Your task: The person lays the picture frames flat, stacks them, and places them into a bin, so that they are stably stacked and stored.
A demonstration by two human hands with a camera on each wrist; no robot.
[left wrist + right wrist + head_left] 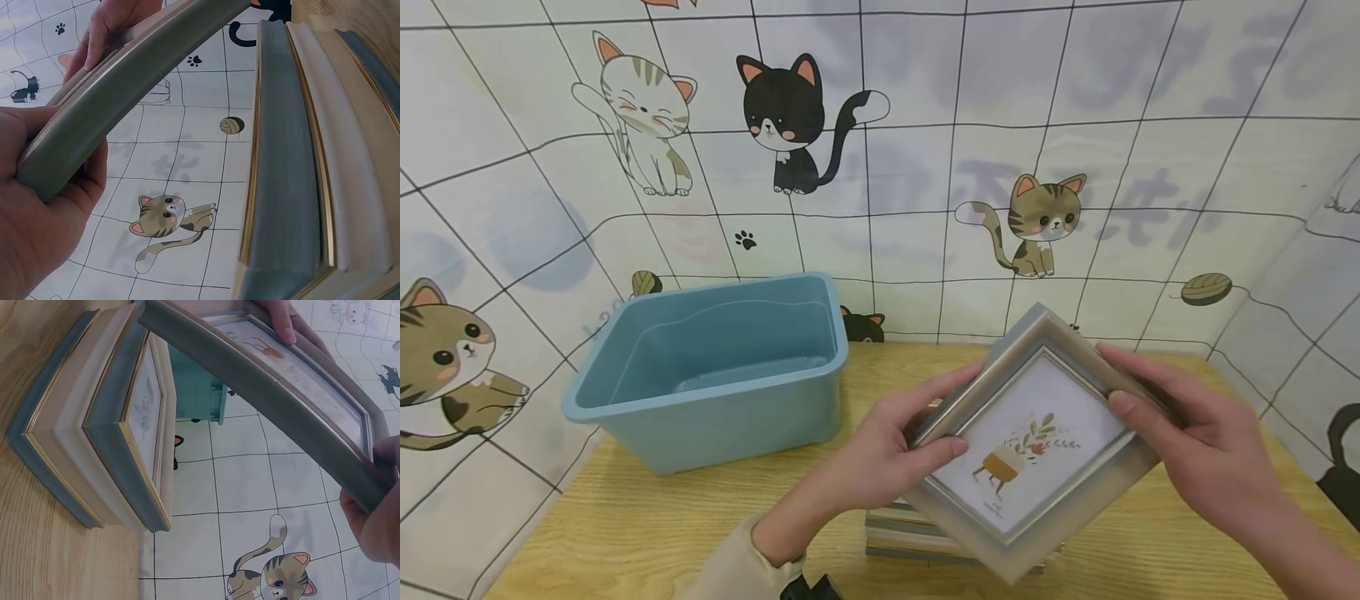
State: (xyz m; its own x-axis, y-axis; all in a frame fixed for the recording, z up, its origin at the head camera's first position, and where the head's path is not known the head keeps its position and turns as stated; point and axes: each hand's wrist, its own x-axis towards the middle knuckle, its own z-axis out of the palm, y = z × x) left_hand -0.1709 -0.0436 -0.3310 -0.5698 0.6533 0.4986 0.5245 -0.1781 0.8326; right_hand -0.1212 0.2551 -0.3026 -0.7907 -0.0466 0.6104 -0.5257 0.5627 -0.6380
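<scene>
A silver-grey picture frame (1037, 450) with a drawing of a potted plant is held tilted in the air by both hands. My left hand (898, 446) grips its left edge, thumb on the front and fingers behind. On the opposite edge, my right hand (1202, 442) holds it with the thumb over the front border. Below it lies a stack of several more frames (917, 533), mostly hidden in the head view. The right wrist view shows the stacked frames (112, 425) in blue-grey and cream with gold trim, the topmost with its picture facing up.
A light blue plastic bin (715, 425) stands on the wooden table (700, 517) to the left; the part of its inside that shows is bare. Behind rises a white gridded cloth with cartoon cats (786, 125). A black object (1341, 475) sits at the right edge.
</scene>
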